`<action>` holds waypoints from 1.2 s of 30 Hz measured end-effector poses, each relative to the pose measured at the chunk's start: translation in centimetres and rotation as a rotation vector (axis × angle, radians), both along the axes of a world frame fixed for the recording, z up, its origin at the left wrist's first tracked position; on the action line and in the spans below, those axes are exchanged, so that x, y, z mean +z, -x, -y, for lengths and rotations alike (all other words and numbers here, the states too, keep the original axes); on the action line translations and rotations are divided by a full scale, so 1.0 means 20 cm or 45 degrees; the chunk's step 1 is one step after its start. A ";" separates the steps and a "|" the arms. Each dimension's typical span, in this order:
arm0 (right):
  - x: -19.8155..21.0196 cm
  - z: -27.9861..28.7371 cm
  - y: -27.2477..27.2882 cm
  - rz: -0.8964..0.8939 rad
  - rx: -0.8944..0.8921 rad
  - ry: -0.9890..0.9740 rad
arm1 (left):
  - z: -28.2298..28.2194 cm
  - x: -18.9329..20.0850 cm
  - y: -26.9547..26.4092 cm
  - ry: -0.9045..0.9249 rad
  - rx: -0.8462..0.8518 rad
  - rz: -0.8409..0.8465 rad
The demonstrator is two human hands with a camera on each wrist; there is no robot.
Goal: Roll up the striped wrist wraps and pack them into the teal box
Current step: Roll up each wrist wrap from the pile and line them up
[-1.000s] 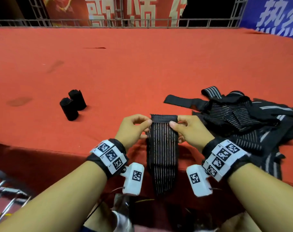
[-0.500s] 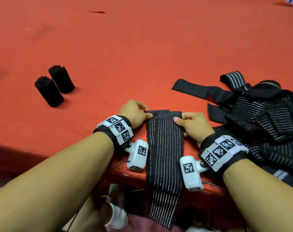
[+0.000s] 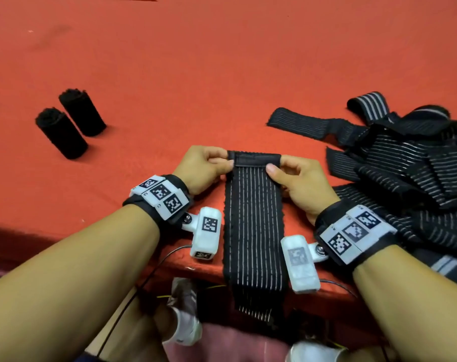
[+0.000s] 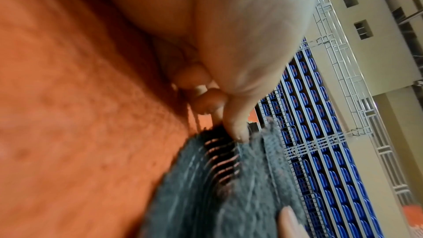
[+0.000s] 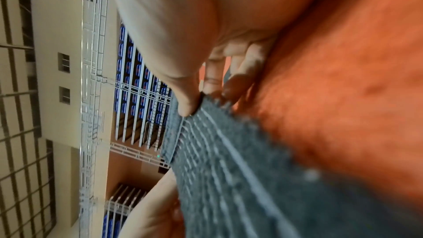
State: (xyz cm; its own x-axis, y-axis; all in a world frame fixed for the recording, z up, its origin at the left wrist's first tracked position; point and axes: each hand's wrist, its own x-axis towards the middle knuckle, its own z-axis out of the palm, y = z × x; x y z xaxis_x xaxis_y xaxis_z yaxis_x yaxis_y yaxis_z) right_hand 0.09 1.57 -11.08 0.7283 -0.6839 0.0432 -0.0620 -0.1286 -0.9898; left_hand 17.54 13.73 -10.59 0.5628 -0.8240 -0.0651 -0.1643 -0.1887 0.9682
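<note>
A black striped wrist wrap lies flat on the red surface and hangs over its near edge. My left hand pinches the wrap's far left corner; my right hand pinches the far right corner. The plain black end strip is folded over between them. In the left wrist view my thumb presses the wrap; in the right wrist view thumb and fingers clamp its edge. The teal box is not in view.
Two rolled black wraps stand together at the left. A tangled pile of unrolled striped wraps lies at the right, close to my right wrist. The surface's near edge drops off under my forearms, above my shoes.
The wrap was lowered from the air onto the red surface, with both hands still on its top corners. The end strip has been folded over. The camera tilted down and closer.
</note>
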 end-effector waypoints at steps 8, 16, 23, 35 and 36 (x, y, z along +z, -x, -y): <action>-0.04 0.02 -0.06 -0.169 -0.112 0.107 | -0.03 0.04 0.01 -0.020 0.001 -0.041; -0.03 0.03 -0.08 -0.220 -0.162 0.089 | -0.04 0.04 0.02 0.010 -0.140 -0.033; 0.02 0.01 -0.08 -0.205 -0.159 -0.057 | -0.04 0.02 0.00 0.019 -0.027 -0.039; 0.06 0.02 -0.04 -0.314 0.168 -0.108 | -0.04 0.02 -0.04 0.197 0.038 -0.193; 0.06 0.02 -0.04 -0.314 0.158 -0.103 | -0.04 0.01 -0.04 0.193 0.030 -0.192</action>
State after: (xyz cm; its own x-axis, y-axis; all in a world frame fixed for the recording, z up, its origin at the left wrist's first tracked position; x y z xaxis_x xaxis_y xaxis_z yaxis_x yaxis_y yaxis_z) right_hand 0.87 1.12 -9.83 0.7883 -0.5831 -0.1966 -0.2906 -0.0712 -0.9542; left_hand 18.26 14.44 -10.30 0.5756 -0.8173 -0.0264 -0.0126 -0.0411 0.9991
